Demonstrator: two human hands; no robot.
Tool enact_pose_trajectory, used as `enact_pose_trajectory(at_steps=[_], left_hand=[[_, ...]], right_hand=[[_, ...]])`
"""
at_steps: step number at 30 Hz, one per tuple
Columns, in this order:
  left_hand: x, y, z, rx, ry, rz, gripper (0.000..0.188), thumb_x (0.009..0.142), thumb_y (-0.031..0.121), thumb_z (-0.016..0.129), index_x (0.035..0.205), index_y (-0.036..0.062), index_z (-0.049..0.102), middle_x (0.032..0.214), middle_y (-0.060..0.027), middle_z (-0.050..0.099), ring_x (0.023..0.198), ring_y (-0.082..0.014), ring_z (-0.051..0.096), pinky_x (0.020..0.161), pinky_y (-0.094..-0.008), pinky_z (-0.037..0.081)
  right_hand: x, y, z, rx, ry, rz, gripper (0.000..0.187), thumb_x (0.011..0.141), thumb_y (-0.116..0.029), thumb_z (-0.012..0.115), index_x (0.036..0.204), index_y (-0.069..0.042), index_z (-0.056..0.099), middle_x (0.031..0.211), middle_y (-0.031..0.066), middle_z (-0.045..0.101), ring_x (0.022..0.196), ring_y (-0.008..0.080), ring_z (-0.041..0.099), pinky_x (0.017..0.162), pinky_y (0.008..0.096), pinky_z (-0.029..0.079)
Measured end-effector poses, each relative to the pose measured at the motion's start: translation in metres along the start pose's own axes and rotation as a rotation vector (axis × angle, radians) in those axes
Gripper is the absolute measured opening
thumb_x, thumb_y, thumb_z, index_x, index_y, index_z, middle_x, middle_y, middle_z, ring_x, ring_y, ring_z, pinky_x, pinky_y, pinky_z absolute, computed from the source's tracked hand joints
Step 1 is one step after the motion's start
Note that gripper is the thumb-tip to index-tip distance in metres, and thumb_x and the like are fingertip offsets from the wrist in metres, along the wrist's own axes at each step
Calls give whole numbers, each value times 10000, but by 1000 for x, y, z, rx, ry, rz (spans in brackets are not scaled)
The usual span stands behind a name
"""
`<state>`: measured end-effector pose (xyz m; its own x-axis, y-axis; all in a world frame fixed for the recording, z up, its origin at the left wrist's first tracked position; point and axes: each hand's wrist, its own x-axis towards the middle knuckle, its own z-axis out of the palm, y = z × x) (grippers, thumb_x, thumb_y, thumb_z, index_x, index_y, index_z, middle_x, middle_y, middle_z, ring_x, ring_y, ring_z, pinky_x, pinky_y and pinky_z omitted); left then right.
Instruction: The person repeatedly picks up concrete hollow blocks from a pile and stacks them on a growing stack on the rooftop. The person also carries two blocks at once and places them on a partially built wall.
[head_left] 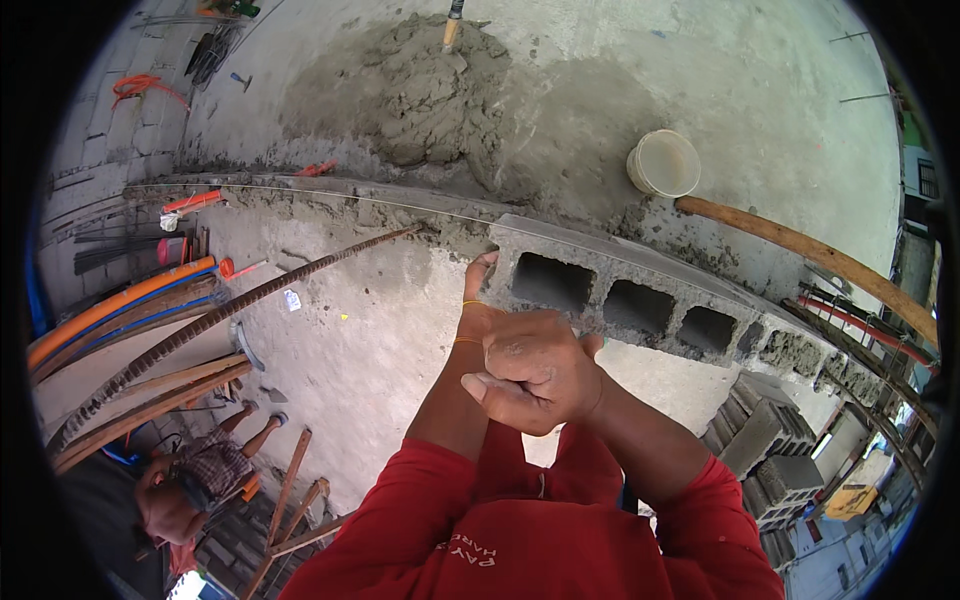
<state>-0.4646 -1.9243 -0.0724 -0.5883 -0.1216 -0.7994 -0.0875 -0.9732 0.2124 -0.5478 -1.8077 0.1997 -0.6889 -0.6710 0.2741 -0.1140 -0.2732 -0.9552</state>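
A grey hollow concrete block [553, 284] lies along the low block wall, its open cells facing me. My left hand [482, 280] is at the block's left end, fingers pressed against it and partly hidden behind my right hand. Nearer to me, in front of the block, my right hand [535, 372] is closed in a fist. Whatever it may grip is hidden by the fingers. A taut string [370, 200] runs along the wall's top to the block. Wet mortar [455, 238] lies on the wall just left of the block.
Beyond the wall is a mortar heap [430, 100] with a wooden-handled tool [451, 32] in it. A pale bucket [664, 163] stands near a wooden pole [800, 245]. A ribbed steel bar [230, 310] slants at left. Stacked blocks [765, 440] are at right; another person [185, 490] is lower left.
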Motion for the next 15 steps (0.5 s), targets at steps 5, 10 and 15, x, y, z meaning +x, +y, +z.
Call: enact_pose_trajectory(at_steps=[5, 10, 15], left_hand=[[-13, 10, 11, 9, -27, 18, 348, 950, 270, 492, 1156, 29, 635, 1111, -141, 698, 947, -314, 683, 897, -425, 560], [-25, 12, 4, 6, 3, 7, 350, 961, 274, 484, 1162, 29, 633, 1111, -138, 698, 942, -311, 683, 895, -420, 561], [-22, 20, 10, 27, 19, 23, 352, 972, 277, 476, 1168, 28, 630, 1111, -135, 698, 938, -309, 682, 893, -415, 561]], right_hand=[[25, 50, 13, 9, -94, -135, 295, 699, -62, 688, 550, -76, 434, 534, 67, 444, 486, 248, 492, 454, 381, 370], [20, 93, 12, -64, -16, -59, 188, 703, -123, 687, 585, -95, 544, 559, 64, 512, 523, 259, 544, 481, 393, 438], [13, 82, 14, -27, -39, -104, 241, 711, -71, 695, 570, -89, 500, 562, 50, 500, 489, 244, 517, 463, 378, 419]])
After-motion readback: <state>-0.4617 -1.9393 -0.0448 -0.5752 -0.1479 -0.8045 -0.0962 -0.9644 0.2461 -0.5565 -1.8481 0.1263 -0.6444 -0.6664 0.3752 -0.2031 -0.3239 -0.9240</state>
